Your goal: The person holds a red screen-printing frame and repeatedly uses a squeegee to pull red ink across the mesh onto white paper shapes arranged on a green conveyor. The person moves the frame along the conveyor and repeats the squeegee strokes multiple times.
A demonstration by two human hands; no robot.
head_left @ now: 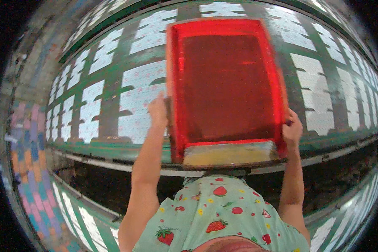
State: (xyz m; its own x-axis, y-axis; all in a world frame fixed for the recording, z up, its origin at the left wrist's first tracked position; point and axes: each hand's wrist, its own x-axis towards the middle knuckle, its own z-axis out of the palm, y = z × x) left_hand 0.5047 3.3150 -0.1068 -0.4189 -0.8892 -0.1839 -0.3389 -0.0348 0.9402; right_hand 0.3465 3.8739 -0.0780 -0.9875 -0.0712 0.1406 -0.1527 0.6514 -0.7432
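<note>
- Red frame (227,92), a tall rectangle, sits between the two hands, over the green desk (113,148) and straight ahead of the wearer's body.
- Left hand (158,112) lies against its left side rail, the fingers seemingly clamped there, though blur softens the contact.
- Right hand (293,128) is at the opposite rail, fingers curled and apparently clamped on it, a little closer to the body than the left.
- Neither hand is nearer; both meet the sides in the near half, so most of the length reaches out beyond the fingers. Judging from this, the far end is the part that would swing or dip most, and the two sides need to stay level.
- Its long axis runs away from the wearer, across the desk's width, the far end leaning slightly left.
- At the end facing the wearer is a yellow-grey strip (231,154), close to the desk's near edge.
- Pale patterned panels (140,94) lie on both sides of it; whether its underside touches the desk or hangs above, I cannot tell.
</note>
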